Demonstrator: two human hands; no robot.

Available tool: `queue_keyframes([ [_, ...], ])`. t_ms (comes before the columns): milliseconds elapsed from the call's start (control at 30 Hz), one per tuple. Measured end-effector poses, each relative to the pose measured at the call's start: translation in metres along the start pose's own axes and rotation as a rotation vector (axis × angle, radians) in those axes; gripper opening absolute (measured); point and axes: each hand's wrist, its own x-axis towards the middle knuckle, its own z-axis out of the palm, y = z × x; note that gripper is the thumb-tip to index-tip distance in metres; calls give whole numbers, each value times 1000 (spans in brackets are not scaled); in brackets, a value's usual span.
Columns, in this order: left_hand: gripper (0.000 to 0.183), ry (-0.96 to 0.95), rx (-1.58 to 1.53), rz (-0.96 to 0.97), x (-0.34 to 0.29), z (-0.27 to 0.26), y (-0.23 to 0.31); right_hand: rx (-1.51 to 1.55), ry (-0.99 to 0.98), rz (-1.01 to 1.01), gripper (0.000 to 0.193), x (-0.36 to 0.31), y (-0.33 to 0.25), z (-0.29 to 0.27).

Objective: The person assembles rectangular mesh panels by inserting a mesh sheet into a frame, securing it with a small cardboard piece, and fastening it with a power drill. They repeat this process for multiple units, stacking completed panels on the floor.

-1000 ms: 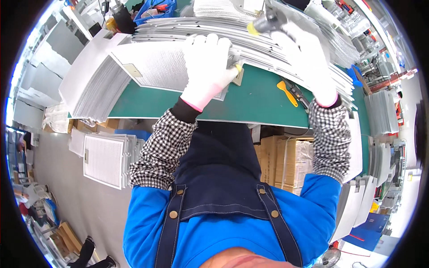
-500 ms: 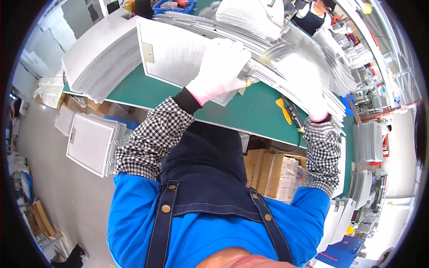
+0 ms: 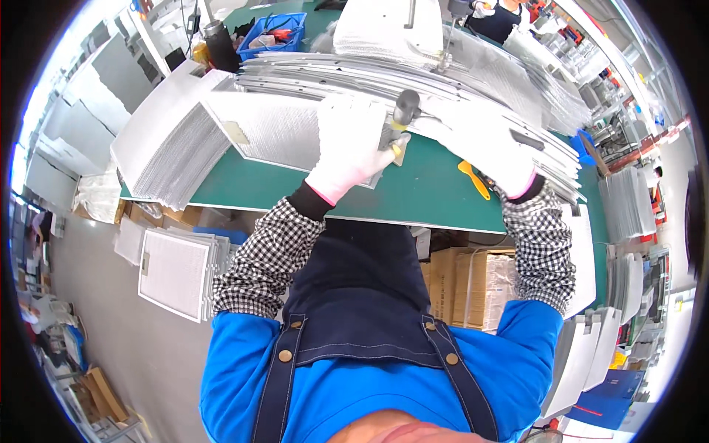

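My left hand (image 3: 348, 144), in a white glove, grips the right end of a silver mesh filter panel (image 3: 277, 125) with a pale frame and a beige tab. The panel is tilted above the green bench (image 3: 421, 184). My right hand (image 3: 484, 140), also gloved, is closed round the handle of a mallet with a black and yellow head (image 3: 405, 108). That head is beside the left thumb, at the panel's end; whether it touches is unclear. Under the right wrist lies a yellow scraper-like tool (image 3: 473, 180), partly beside a dark tool.
Long metal strips (image 3: 317, 70) lie behind my hands. A stack of mesh panels (image 3: 173, 159) stands at left, a blue basket (image 3: 273, 37) at the back. Cardboard boxes (image 3: 473, 288) sit under the bench. Panels (image 3: 173, 273) lean below left. A co-worker (image 3: 496, 21) is at far right.
The mallet head, blurred before, has come down leftward to the panel's end near my left hand. My right hand has moved left, and the view has shifted slightly.
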Motion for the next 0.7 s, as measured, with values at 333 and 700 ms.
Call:
queue_keyframes([
  [333, 44, -1, 38, -19, 5, -10, 4, 40, 43, 152, 32, -30, -6, 48],
  [700, 47, 101, 3, 21, 6, 1, 0, 222, -384, 938, 49, -156, 4, 174],
])
